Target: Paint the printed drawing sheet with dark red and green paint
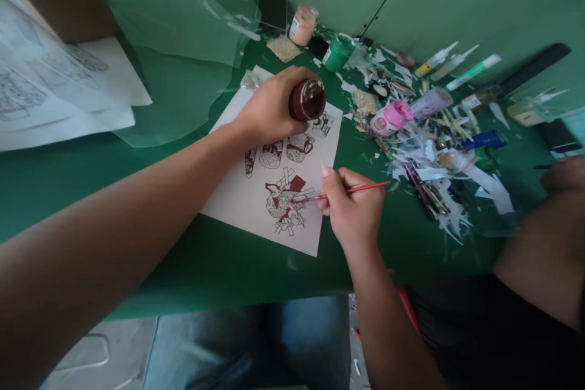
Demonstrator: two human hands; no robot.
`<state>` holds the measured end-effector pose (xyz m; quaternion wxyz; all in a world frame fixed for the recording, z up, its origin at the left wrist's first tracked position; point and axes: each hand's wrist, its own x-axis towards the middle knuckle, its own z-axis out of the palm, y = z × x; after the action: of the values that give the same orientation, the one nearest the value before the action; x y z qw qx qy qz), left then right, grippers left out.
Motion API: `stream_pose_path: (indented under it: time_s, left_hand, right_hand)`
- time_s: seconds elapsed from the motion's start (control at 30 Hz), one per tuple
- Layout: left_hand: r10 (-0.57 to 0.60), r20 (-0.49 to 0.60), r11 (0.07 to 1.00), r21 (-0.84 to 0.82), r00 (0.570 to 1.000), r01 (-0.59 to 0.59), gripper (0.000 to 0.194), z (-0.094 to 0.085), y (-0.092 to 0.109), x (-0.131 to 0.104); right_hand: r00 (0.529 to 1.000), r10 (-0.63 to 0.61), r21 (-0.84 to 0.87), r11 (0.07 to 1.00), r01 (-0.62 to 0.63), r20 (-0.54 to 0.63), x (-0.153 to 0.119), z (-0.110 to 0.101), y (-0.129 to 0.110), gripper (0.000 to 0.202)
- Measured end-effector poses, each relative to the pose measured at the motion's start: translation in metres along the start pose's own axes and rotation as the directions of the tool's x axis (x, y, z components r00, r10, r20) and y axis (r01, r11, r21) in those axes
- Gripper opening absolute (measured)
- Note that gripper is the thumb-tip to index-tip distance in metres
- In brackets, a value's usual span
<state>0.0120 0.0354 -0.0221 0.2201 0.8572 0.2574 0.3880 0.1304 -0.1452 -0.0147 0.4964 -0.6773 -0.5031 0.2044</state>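
Observation:
My left hand (273, 99) is wrapped round a jar of dark red-brown paint (305, 103), its open mouth towards me, above the top of a white sheet (233, 195). Printed on that sheet are line drawings, some areas filled in dark red. In my right hand (354, 201) a thin red paintbrush (370, 187) is pinched between thumb and fingers. Its tip is at the lower drawing (287, 202), by a dark red patch; whether it touches the paper I cannot tell. The wrist of my right hand is near the table's front edge.
Scraps and tools litter the green table (164, 274) on the right, among a pink paint jar (390, 119) and a lilac jar (432, 102). A green jar (338, 52) and a peach jar (303, 24) stand behind. Printed sheets (123, 76) lie left. Another person's arm (543, 250) is at right.

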Motion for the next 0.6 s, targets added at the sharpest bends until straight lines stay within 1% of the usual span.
stream_pose_path:
  time_s: [0.13,0.27,0.6]
  left_hand:
    - [0.007,-0.012,1.000,-0.005,1.000,-0.007,0.058,0.0005,-0.0008,-0.0002]
    - [0.014,-0.021,1.000,-0.010,1.000,-0.014,0.059,0.0009,-0.0013,0.0001]
    - [0.012,-0.023,1.000,-0.020,1.000,-0.012,0.059,0.0006,-0.0014,0.0004]
  right_hand:
    - [1.000,0.026,0.022,0.999,-0.025,-0.014,-0.0002,0.0004,0.0006,0.041]
    - [1.000,0.008,-0.012,1.000,-0.008,-0.007,-0.0003,0.0002,0.0018,0.042]
    - [1.000,0.010,-0.004,1.000,-0.010,-0.023,-0.0005,-0.0016,0.0011,0.040]
